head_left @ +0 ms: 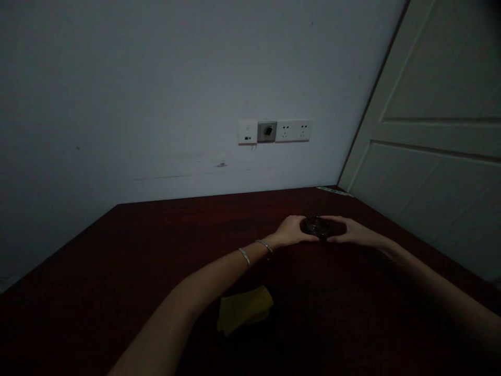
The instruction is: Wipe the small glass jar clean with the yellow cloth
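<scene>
Currently both grips are on the dish (319,228): left grip (291,230) clasps its 9 o'clock side, right grip (350,232) its 3 o'clock side, fingers curled around it. Dish sits toward the far end of the tabletop (176,224), between 1 and 2 o'clock from the cloth (246,310). Progress, as judged: dish is secured two-handed, release not yet done; can't tell if it's being lifted, shifted or set down, or if its base touches the tabletop. Cloth lies apart, neither grip on it.

Materials: dish looks like dark glass, roundish, glossy with small glints; contents too dim to tell. Cloth is yellow, soft, matte, folded into an uneven slab. Tabletop is dark red, smooth, probably wood or veneer. Bangles (245,256) on the left arm are thin, silvery, metallic. Wall (136,94) is flat, pale, scuffed; sockets (293,131) at 11 o'clock from the dish are square plastic plates. Door (430,99) at 1–2 o'clock is pale, panelled.
</scene>
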A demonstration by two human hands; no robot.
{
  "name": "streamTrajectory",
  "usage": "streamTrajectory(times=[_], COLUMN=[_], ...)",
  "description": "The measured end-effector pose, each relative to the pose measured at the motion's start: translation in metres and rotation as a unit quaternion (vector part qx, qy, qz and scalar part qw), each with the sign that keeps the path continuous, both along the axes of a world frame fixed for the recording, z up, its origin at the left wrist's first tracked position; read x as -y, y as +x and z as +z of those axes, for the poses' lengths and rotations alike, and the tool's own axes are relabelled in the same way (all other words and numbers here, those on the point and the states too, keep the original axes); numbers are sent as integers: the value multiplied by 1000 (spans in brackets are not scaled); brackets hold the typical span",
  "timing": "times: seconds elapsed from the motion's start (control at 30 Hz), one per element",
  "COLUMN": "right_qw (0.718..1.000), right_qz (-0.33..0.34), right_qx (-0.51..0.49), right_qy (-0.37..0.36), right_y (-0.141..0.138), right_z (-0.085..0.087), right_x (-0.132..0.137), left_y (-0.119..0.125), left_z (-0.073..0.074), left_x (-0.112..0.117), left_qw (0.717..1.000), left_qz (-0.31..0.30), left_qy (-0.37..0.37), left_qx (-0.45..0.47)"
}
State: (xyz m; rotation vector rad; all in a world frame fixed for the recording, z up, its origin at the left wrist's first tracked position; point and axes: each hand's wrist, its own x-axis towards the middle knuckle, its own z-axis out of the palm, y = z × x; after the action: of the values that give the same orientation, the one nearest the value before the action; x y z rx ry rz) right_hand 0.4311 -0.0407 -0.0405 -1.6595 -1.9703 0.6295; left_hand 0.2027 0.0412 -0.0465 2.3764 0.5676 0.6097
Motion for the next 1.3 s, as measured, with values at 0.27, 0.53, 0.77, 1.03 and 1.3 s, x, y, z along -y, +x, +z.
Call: streamTrajectory(times=[0.27, 0.53, 0.77, 1.03, 1.3], right_qw=[1000, 1000, 1000, 1000, 1000], right_qz=[-9, -4, 2, -11, -7], right_qx=[0, -13, 1, -3, -3], right_qy=[-30, -29, -28, -27, -26], right_y=[22, 16, 26, 24, 21], right_z=[-18, -17, -25, -25, -23], right_x=[-3, -2, -5, -3, -2], left_y=[15, 15, 19, 21, 22], left_z=[-12, -13, -16, -16, -18], left_x=[-5, -6, -8, -5, -8], left_qw=[1000, 1000, 1000, 999, 999], left_qz=[-7, -13, -21, -11, -17], left_qy=[-4, -18, -3, -3, 10], left_qx=[-12, -17, -14, -32, -41])
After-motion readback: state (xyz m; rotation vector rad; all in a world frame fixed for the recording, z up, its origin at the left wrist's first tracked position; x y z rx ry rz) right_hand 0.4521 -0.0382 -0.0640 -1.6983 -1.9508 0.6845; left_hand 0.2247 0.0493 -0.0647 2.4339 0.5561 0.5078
